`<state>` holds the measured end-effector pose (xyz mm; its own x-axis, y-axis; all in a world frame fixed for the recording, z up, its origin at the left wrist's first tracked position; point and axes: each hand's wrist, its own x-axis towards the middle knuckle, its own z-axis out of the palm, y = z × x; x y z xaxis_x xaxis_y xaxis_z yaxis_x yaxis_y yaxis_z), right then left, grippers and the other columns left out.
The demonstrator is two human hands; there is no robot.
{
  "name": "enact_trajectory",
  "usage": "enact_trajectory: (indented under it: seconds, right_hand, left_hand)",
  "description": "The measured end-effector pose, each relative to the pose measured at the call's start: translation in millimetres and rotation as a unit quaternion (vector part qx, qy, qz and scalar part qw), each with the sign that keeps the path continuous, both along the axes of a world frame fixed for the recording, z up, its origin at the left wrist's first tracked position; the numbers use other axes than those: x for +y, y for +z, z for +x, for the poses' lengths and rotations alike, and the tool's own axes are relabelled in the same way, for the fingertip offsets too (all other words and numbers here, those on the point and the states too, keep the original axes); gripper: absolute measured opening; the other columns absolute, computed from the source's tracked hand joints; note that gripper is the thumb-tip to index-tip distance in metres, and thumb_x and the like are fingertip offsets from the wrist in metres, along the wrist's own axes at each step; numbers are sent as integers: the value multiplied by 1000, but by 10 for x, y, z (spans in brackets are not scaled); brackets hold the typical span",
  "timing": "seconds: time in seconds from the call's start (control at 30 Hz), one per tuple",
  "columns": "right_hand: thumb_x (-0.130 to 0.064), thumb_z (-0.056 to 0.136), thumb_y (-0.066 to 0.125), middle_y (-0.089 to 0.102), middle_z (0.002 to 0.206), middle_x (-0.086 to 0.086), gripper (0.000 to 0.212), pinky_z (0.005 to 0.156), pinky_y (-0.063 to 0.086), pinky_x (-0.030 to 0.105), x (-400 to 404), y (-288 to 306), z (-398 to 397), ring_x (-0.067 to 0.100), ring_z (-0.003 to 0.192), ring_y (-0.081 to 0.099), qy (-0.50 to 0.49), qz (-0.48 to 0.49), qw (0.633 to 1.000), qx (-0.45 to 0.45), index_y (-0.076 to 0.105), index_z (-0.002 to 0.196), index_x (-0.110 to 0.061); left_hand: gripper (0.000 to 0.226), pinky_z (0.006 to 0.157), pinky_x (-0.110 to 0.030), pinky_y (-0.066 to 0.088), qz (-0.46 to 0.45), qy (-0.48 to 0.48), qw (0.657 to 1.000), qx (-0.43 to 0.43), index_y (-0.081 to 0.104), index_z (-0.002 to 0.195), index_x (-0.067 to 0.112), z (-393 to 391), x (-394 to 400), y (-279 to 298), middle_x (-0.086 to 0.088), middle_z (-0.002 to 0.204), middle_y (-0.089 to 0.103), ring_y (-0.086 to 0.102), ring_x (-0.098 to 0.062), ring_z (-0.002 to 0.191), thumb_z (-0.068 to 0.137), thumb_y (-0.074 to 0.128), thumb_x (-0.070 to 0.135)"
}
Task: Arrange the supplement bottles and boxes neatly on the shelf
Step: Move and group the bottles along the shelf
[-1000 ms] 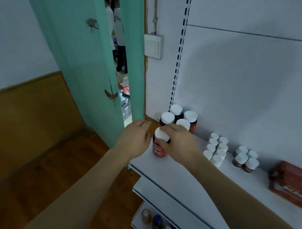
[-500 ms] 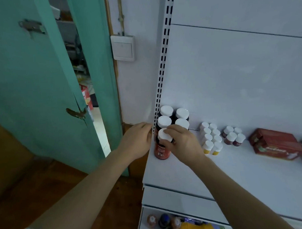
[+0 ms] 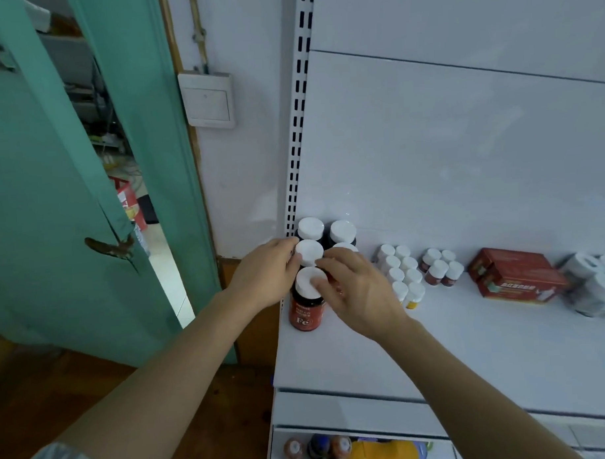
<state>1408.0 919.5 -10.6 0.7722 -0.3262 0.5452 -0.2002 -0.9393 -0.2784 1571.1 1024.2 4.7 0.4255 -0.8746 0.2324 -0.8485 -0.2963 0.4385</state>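
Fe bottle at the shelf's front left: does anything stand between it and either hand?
Nothing visible does. The right hand already touches the Fe bottle at its white cap, and the left hand rests against the bottles beside it.

head cam, looks down, shelf [image 3: 435, 345] near

Soft, cool, even light fills the white shelf [image 3: 469, 333], brightest on the back panel above it. Daylight glares on the floor through the door gap left of the shelf. Shadows are faint. Straight edges bow outward; the shelf's far right end blurs.
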Motion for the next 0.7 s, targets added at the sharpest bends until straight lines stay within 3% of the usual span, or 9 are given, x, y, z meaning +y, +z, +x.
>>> enact_trajectory:
  seconds: [0.1,0.2,0.3,0.43,0.53,0.7]
  right_hand:
    - [-43,92,54,55,133,6,44,86,51,43,-216,196,-42,30,113,56,-68,14,997,36,60,127,-17]
    - [-56,84,58,29,152,3,75,94,47,42,-485,330,-64,29,126,46,-112,52,970,208,31,147,-27]
    - [-57,78,65,16,156,3,97,96,43,40,-655,367,5,31,128,45,-102,75,937,327,8,152,-30]
    - [-48,75,69,34,143,6,99,92,47,47,-719,284,153,34,118,52,-97,90,921,367,6,149,-29]
    - [-41,75,68,44,133,7,95,90,47,48,-702,227,218,33,111,54,-107,105,918,366,9,148,-28]
    - [-33,77,69,45,129,6,92,85,49,45,-660,204,237,31,104,56,-114,125,922,348,12,149,-26]
  left_hand:
    - [46,90,-42,50,33,3,999,-4,40,143,21,90,-168,60,-6,132,57,57,-25,114,102,39,40]
    - [54,98,-41,46,78,-5,997,4,29,150,23,170,-330,98,-6,146,45,50,-24,126,101,38,44]
    - [60,111,-42,36,135,-21,990,40,22,153,23,236,-447,122,-3,158,28,36,-23,139,100,40,45]
    - [63,113,-36,30,178,-34,979,93,16,155,25,278,-495,114,-4,160,26,32,-25,142,101,41,45]
    - [65,106,-36,38,196,-29,972,130,10,155,31,292,-485,94,-8,157,33,43,-27,134,100,40,47]
    - [63,98,-38,44,185,-32,973,137,10,155,31,275,-482,106,-12,147,46,53,-28,121,101,40,44]
